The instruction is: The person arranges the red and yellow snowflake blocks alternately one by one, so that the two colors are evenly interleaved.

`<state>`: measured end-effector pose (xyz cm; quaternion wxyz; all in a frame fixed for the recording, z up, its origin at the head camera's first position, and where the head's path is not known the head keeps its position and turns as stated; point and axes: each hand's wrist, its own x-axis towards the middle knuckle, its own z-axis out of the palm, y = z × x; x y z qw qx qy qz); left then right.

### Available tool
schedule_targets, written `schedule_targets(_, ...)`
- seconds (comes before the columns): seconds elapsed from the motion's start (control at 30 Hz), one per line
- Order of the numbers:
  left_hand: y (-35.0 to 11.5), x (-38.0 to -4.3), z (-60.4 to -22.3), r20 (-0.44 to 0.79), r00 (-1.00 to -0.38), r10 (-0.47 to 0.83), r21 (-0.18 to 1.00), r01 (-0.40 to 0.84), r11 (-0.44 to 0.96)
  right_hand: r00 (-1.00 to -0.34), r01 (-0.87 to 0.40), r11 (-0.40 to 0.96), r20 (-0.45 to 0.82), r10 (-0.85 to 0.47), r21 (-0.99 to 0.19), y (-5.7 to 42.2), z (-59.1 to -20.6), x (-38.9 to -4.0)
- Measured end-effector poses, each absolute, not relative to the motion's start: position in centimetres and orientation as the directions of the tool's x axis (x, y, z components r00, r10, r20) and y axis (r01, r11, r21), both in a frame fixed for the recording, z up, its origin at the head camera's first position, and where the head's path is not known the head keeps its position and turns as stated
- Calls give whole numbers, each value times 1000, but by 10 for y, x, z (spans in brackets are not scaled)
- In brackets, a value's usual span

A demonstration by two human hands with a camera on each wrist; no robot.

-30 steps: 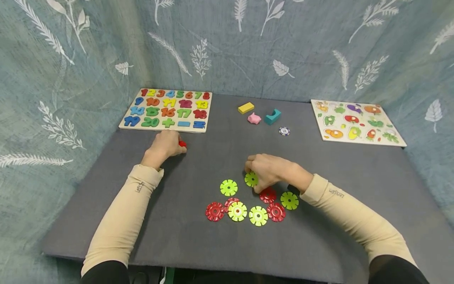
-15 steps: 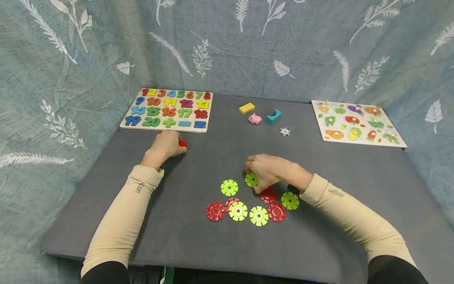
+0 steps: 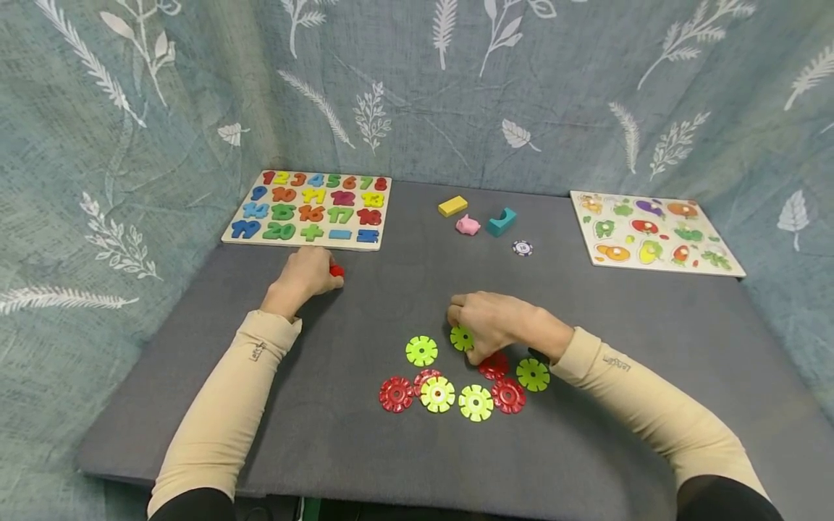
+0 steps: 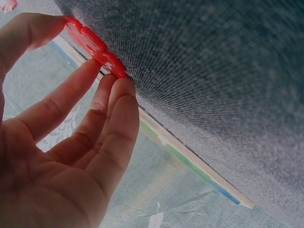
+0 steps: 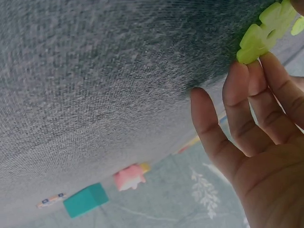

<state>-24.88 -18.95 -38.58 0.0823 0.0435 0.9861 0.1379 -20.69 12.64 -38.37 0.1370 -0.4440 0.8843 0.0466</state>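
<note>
We see the left hand [image 3: 305, 275] and right hand [image 3: 491, 318], fingers [image 4: 124, 102] pinching a red disc [image 4: 92, 43] and green disc [image 5: 260, 38] respectively by the rim (presumably for steadiness).

- Head view: up high on the near side of the pink toy pig [image 3: 468, 225], facing forward and down, back far enough for most of the table [image 3: 365, 449] and the curtain [image 3: 404, 152] beyond the pig.
- Left wrist: in close, palm side of the left hand [image 4: 61, 156], table rolled topmost, number puzzle board's edge crossing; the head view shares that board.
- Right wrist: tight on the right hand [image 5: 266, 161], likewise rolled, facing the pig, also in the head view.
</note>
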Motion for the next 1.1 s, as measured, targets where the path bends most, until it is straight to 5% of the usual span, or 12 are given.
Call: schedule_targets(1.1, -186, -249, -387, -115, -986, 122, 245, 91, 965, -547, -825, 564, -197, -813, -35, 78, -379, -266)
